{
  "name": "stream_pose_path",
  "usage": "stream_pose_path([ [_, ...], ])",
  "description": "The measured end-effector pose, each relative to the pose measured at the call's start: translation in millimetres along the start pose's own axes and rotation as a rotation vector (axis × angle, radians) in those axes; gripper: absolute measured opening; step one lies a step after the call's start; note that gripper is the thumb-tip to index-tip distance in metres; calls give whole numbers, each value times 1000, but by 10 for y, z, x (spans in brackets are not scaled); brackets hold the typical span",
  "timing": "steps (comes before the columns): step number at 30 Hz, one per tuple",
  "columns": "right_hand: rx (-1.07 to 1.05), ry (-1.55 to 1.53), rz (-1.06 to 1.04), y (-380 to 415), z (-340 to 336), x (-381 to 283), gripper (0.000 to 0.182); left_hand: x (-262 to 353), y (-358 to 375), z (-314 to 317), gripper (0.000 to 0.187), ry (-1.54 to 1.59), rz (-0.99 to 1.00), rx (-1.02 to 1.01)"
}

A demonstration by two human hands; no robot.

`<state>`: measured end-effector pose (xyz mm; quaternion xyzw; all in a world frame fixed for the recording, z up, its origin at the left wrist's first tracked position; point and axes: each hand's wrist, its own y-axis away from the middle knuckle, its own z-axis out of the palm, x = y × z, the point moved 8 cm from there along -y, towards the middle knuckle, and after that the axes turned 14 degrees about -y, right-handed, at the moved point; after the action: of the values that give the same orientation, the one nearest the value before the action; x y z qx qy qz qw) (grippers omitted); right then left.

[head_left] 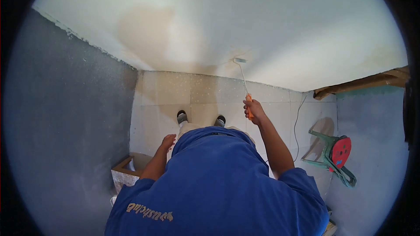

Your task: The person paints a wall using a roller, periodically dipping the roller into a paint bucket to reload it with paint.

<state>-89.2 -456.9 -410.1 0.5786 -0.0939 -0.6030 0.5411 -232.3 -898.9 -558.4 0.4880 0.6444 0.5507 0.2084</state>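
Observation:
My right hand is wrapped around the orange handle of a small paint roller. The roller's thin wire frame points away from me, and its head touches or sits very close to the white wall. My left hand hangs low beside my body with its fingers loosely apart, and nothing shows in it. The hand's underside is hidden.
A dark grey wall rises on the left, near an open-topped box. Speckled floor tiles lie below. To the right are a green stool with a red seat, a dark cable and a wooden beam.

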Motion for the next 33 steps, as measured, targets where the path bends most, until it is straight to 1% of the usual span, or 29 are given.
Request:
stream_pose_path([
  [1,-1,-8,-5,-123,2,-12,17,7,24,-22,44,35,26,-4],
  [3,-8,-100,88,-326,19,33,16,60,68,-95,44,20,23,17],
  [8,-16,-145,156,-564,49,83,17,13,180,-226,43,68,35,75],
  [11,-6,-148,187,-703,49,129,17,-145,266,-252,44,122,32,95],
  [13,-16,-140,198,-861,48,146,17,-278,379,-265,43,140,-7,119],
  [16,-14,-174,241,-1103,17,228,17,-664,451,-234,43,165,-71,138],
  [18,45,-154,229,-1205,-8,162,18,-1001,441,-162,43,249,-126,120],
  [19,11,-189,232,-1308,12,167,16,-1208,302,-129,44,253,-83,70],
  [20,6,-193,240,-1388,9,163,16,-1182,418,-107,44,250,-90,77],
  [22,-2,-180,242,-1534,32,168,16,-1230,662,-26,45,235,-187,79],
  [23,10,-140,272,-1579,51,193,16,-1534,424,44,48,317,-149,48],
  [25,38,-150,269,-1594,113,211,16,-1718,317,86,48,316,-166,40],
  [26,69,-155,253,-1590,114,206,16,-1592,419,90,48,318,-168,33],
  [28,51,-162,268,-1535,112,218,16,-1319,637,97,49,321,-170,19],
  [29,26,-156,259,-1491,97,212,16,-1004,856,38,49,217,-151,89],
  [32,-15,-191,246,-1208,68,122,16,-760,777,-11,42,180,-83,181],
  [33,-37,-216,243,-1067,76,64,16,-606,701,-79,37,263,53,222],
])
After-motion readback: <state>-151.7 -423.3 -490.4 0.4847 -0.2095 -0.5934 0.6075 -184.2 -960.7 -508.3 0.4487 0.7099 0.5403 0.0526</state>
